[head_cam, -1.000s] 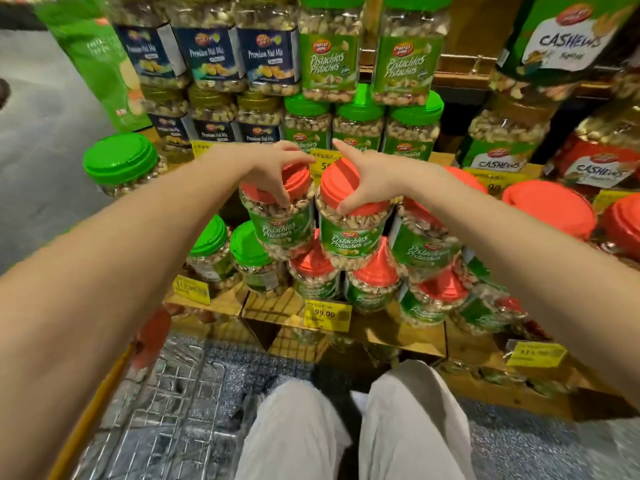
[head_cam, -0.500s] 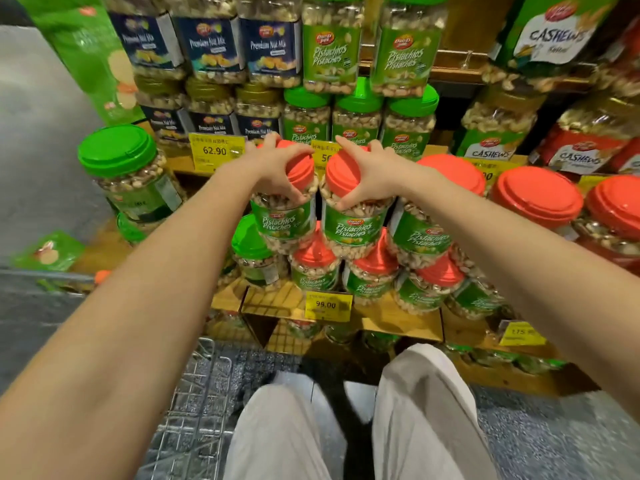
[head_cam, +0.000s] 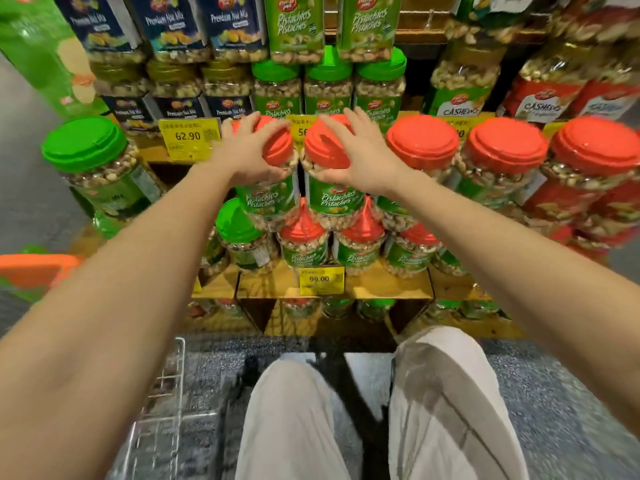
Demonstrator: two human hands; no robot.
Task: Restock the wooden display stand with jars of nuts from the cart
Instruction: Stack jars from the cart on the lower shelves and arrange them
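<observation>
Two pistachio jars are held at the middle tier of the wooden display stand (head_cam: 381, 285), one in each hand. At the far left a green-lidded jar (head_cam: 86, 147) stands well apart from the work and is unlikely to be disturbed. At the near left only a corner of the wire cart (head_cam: 166, 410) is seen, and no jars can be made out in it.

The left jar (head_cam: 266, 199) is gripped by the left hand (head_cam: 247, 154), whose fingers (head_cam: 247, 121) are spread over the red lid and curled round its rim. Just beside it, the right jar (head_cam: 332, 202) is gripped in the same way by the right hand (head_cam: 363, 157), with the fingers spread across the lid.

Both jars appear to be set on the lids of the lower row (head_cam: 303, 237); whether they are fully seated cannot be told. Little footing is offered by those lids, so a jar released off-centre could be tipped forward and dropped to the floor. The gap between the two jars is slight, so one could be knocked by the other. At the right, the neighbouring red-lidded jar (head_cam: 422, 143) stands close and could be pushed out of line.
</observation>
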